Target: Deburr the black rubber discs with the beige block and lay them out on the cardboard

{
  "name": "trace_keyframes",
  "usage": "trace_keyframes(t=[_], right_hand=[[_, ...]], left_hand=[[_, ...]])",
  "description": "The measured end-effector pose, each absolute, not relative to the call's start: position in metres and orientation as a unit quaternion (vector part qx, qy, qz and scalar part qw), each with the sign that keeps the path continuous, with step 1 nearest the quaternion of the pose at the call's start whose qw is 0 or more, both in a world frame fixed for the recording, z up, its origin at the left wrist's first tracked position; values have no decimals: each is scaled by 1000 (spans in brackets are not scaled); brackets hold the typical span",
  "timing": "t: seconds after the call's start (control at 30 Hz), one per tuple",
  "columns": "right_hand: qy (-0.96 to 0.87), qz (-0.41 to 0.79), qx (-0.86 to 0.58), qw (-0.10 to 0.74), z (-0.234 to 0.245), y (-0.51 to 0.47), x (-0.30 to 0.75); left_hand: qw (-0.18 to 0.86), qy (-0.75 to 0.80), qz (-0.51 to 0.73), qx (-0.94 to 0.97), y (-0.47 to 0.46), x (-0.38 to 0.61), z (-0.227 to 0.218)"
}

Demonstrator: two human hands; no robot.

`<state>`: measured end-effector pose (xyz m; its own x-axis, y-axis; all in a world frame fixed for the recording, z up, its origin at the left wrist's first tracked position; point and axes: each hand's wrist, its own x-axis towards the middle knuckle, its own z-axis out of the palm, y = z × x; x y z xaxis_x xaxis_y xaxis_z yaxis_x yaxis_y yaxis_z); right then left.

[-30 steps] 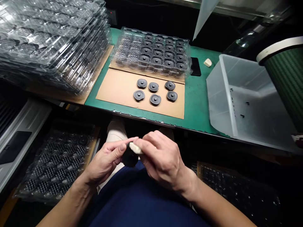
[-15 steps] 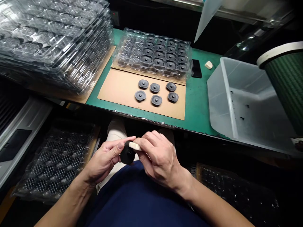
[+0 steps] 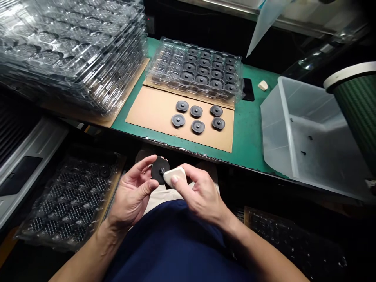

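Observation:
Over my lap, my left hand (image 3: 133,190) grips a black round disc (image 3: 157,167) by its edge, thumb and fingers on opposite sides. A small raised stub stands at the disc's centre, its face turned toward my right. My right hand (image 3: 202,188) pinches a white wedge-shaped block (image 3: 174,175), perhaps an eraser or a sponge. The block's narrow end meets the disc beside the stub. Several similar dark discs (image 3: 197,126) lie on a cardboard sheet (image 3: 149,113) on the table in front of me.
A clear tray (image 3: 164,64) part-filled with dark discs stands behind the cardboard. Stacked clear trays (image 3: 96,62) rise at the left. A translucent bin (image 3: 273,129) sits at the right, near another white block (image 3: 263,85) and a black flat object (image 3: 248,90). Another tray (image 3: 70,196) lies lower left.
My left hand has raised and turned the disc, so its face and stub show more. My right hand has tilted the white block, which now shows its broad side. The view has shifted slightly.

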<state>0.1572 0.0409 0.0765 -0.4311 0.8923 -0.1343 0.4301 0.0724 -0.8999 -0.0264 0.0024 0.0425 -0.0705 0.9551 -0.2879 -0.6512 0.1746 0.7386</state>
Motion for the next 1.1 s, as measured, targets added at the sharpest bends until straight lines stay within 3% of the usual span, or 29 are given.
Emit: trace_keyframes(t=[0.07,0.13,0.3,0.43,0.6,0.73,0.83,0.93,1.1], right_hand=[[-698,493,-464,235,76,39,156],[-737,419,-465,257,74,40,156],[-858,238,-388,239,72,46,161],[-918,196,-284,197,76,54,167],[-946,168,-188,203,79,59,169],[-894,191,-333,230,74,53,164],[-783,367,-456,209,74,46,155],[-713,490,-451,220,82,42,147],[-779,379,-425,262,86,42,145]], left_hand=[[637,408,623,198,2,-27,44],[643,422,609,194,1,-30,44],[760,413,473,166,-3,-44,39],[828,381,392,126,-7,-48,30],[858,347,368,89,-12,-46,28],[778,378,490,103,-9,-43,31],[675,429,571,187,-5,-38,27],[594,442,608,287,-4,-33,24],[519,441,654,330,-5,-34,36]])
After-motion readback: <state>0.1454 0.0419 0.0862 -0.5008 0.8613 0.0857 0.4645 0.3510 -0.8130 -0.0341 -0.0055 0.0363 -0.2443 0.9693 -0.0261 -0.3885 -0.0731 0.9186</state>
